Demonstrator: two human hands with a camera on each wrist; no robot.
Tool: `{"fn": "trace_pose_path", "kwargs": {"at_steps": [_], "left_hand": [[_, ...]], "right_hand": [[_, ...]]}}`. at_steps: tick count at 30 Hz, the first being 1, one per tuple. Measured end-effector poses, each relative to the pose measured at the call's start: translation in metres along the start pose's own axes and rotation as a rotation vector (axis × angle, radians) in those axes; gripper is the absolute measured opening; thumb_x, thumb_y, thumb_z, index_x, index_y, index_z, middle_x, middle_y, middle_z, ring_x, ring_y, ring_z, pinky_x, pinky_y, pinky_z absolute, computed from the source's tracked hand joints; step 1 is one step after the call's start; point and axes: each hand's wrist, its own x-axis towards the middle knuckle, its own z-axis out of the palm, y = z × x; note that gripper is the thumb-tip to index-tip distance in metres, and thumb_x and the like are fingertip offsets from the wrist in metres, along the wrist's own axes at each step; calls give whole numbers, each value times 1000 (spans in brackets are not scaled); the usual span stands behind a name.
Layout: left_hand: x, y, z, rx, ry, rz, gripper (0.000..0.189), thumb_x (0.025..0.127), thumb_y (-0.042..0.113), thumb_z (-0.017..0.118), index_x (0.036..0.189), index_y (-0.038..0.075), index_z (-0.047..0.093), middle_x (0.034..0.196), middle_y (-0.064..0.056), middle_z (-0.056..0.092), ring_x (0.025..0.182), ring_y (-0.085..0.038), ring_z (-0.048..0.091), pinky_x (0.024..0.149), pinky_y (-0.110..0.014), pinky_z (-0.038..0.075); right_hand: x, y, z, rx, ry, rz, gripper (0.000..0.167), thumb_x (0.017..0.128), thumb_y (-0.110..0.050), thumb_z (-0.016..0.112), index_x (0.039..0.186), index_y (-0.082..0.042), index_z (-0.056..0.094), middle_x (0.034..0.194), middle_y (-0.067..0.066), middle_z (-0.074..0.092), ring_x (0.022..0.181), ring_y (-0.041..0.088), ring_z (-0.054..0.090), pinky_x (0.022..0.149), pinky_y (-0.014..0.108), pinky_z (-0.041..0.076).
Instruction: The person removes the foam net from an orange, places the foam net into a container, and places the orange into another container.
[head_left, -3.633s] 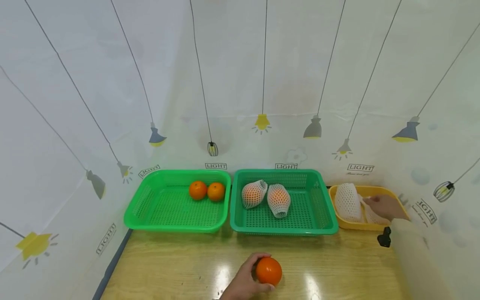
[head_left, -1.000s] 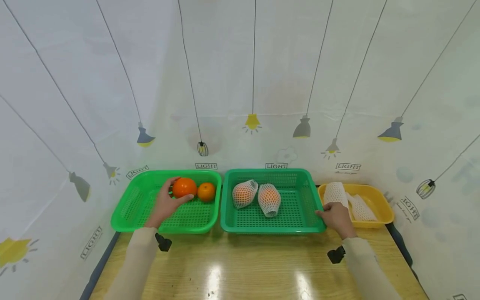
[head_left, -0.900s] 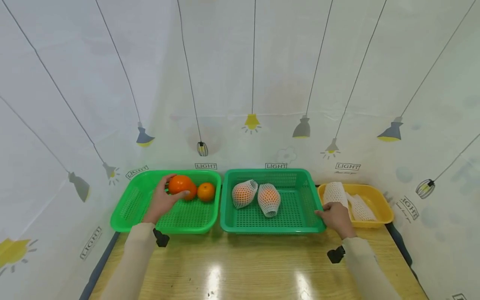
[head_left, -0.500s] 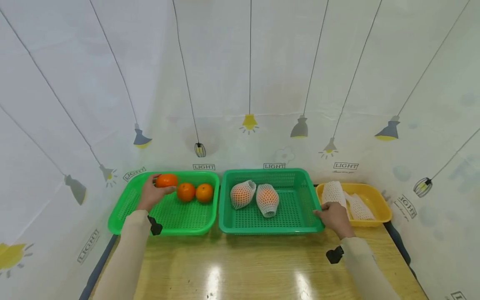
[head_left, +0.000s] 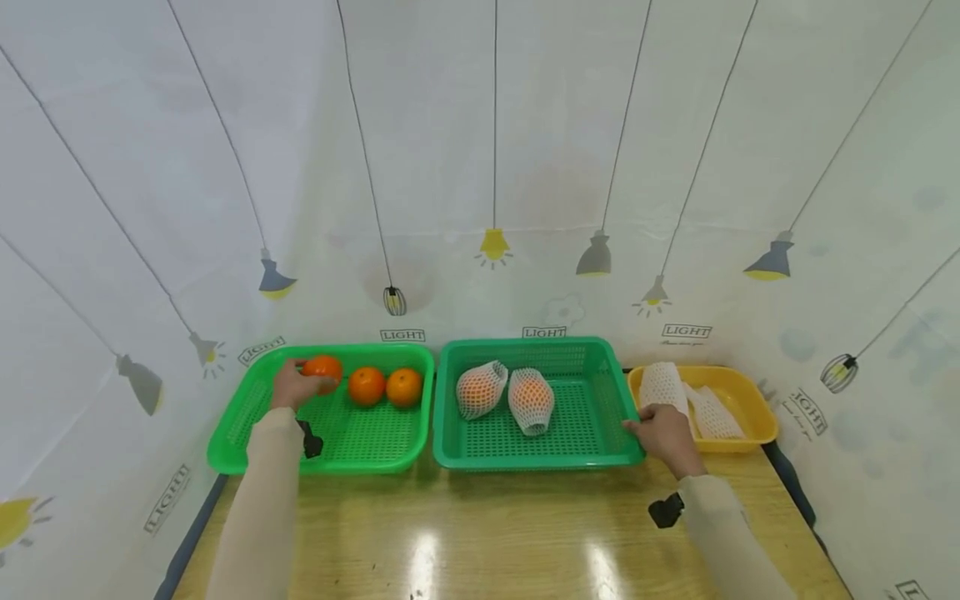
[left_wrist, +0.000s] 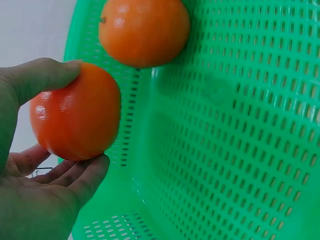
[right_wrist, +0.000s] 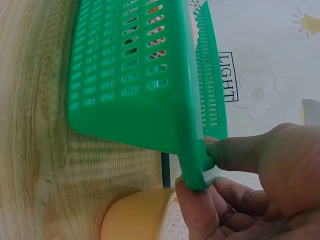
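My left hand holds an orange between thumb and fingers, over the left part of the bright green basket. In the left wrist view the fruit is glossy and red-orange, with the fingers underneath and the thumb on top. Two more oranges, a left one and a right one, lie side by side in that basket. My right hand pinches the front right corner rim of the dark green basket, its thumb on the inner side.
Two fruits in white foam nets, one on the left and one on the right, lie in the dark green basket. At the right, a yellow basket holds white foam nets. The wooden table extends in front; a printed wall covering stands behind.
My left hand lifted the orange off the table, then carried it leftward over the bright green basket. My right hand went from the yellow basket to the dark green rim and stays there.
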Motion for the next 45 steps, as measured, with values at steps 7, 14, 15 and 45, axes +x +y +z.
{"fn": "trace_pose_path", "kwargs": {"at_steps": [7,14,15,45], "left_hand": [[10,-2,5,55,5,-58,93,83,23,79,153,-10,27,148,-38,39,134,-53,43,110,-63,43],[19,-2,15,121,7,-85,89,82,20,78,150,-12,31,143,-37,43,130,-52,46,108,-61,46],[20,-2,17,125,5,-84,89,81,18,78,150,-13,31,143,-38,42,130,-52,45,108,-62,45],[24,-11,19,194,-121,-95,103,86,24,77,159,-11,13,156,-41,26,143,-56,31,116,-64,36]], "right_hand": [[0,0,1,18,12,-14,40,98,-21,68,117,14,65,113,32,69,89,32,70,70,41,58],[-1,0,1,5,22,0,41,98,-22,68,118,13,65,117,32,68,90,31,69,71,41,59],[-1,-1,0,4,22,2,41,98,-22,68,118,14,65,118,33,68,90,31,69,71,41,59],[-3,-3,0,22,11,12,43,99,-21,67,122,15,62,119,34,67,97,36,71,77,45,61]]}}
